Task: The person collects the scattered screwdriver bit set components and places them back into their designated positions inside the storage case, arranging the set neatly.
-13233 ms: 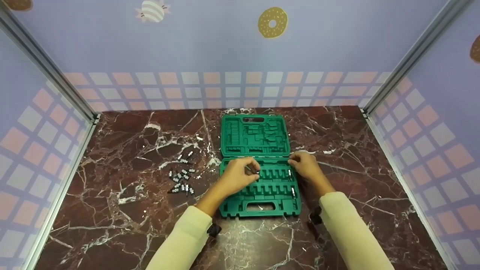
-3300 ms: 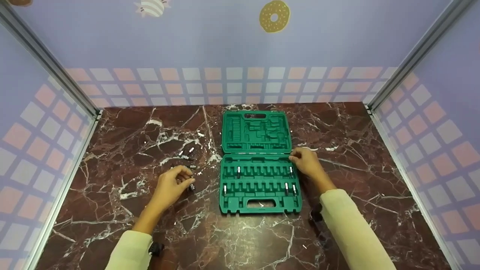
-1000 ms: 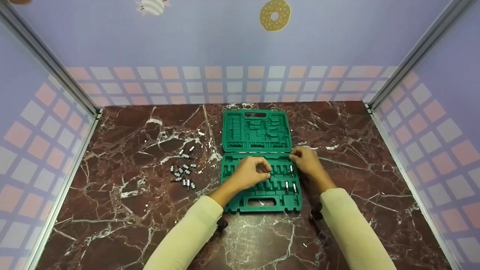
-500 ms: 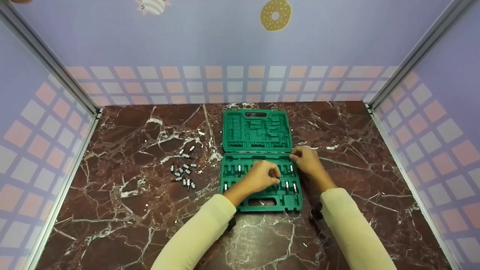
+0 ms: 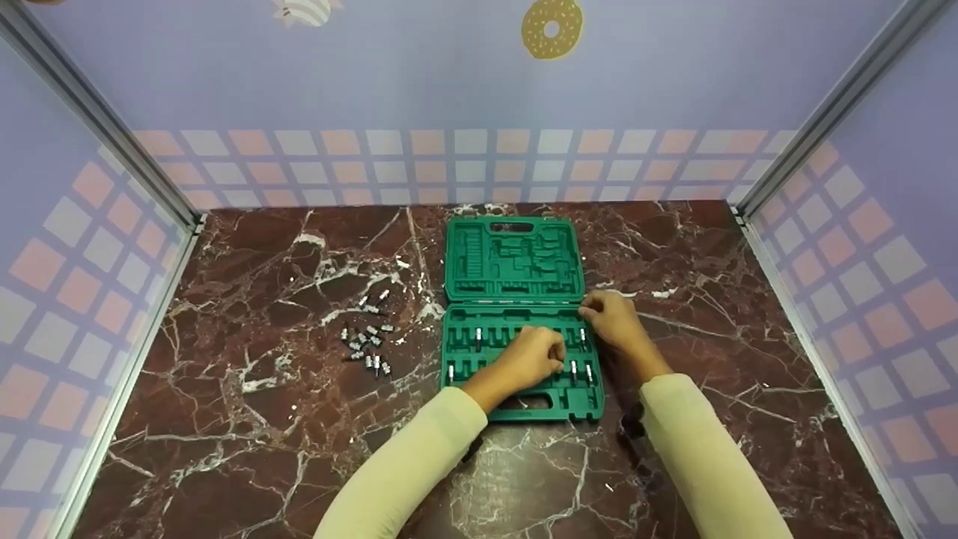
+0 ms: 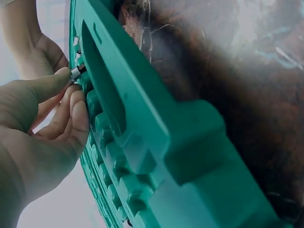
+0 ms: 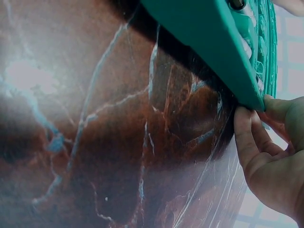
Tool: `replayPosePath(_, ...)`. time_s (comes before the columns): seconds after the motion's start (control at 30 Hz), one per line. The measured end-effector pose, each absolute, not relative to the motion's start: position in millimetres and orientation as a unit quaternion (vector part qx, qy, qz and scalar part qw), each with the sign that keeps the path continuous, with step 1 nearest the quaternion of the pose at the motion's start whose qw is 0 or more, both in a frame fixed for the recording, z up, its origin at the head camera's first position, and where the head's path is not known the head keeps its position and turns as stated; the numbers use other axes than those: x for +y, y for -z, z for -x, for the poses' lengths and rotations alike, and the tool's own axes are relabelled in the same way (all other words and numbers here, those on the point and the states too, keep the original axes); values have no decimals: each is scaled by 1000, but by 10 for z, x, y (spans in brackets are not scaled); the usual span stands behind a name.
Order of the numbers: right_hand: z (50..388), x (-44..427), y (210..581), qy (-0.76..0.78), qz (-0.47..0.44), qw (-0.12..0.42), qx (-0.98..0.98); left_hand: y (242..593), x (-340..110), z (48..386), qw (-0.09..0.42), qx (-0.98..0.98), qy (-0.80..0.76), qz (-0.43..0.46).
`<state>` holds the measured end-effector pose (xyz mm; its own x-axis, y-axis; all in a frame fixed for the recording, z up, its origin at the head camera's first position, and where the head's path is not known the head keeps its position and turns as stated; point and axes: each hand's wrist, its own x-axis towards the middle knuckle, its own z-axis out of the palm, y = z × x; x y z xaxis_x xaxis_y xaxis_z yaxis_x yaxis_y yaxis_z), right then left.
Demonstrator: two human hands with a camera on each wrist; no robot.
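Note:
A green case [image 5: 516,411] lies unfolded, its lid at the back. Over the front row of slots, my left hand [image 5: 524,361] pinches a small silver bit socket [image 6: 76,72] between thumb and finger, its dark tip at a slot in the left wrist view. My right hand [image 5: 615,322] grips the case's right edge near the hinge, thumb above and fingers at the side in the right wrist view. Bit sockets stand in the back row at left [image 5: 478,339] and right [image 5: 583,338], and in the front row at far left [image 5: 450,372] and right [image 5: 589,373].
Several loose bit sockets [image 5: 374,340] lie in a scattered group on the marbled table [image 5: 247,449], left of the case. Patterned panels [image 5: 374,90] with metal corner posts stand behind and on both sides.
My left hand has moved right and slightly forward over the case, to the front row beside the right-hand sockets. My right hand has stayed at the case's edge.

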<state>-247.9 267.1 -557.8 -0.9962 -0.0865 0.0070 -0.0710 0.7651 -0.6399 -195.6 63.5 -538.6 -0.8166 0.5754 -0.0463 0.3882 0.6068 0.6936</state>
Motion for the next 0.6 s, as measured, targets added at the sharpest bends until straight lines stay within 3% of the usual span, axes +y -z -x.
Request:
replayPosePath(0.27, 2473, 2677, 5571, 339, 43, 12, 940, 5385, 653, 1934, 118, 910, -305, -255)
replayPosePath(0.6, 2456, 2667, 5577, 340, 44, 13, 939, 5409, 690, 1997, 136, 914, -318, -214)
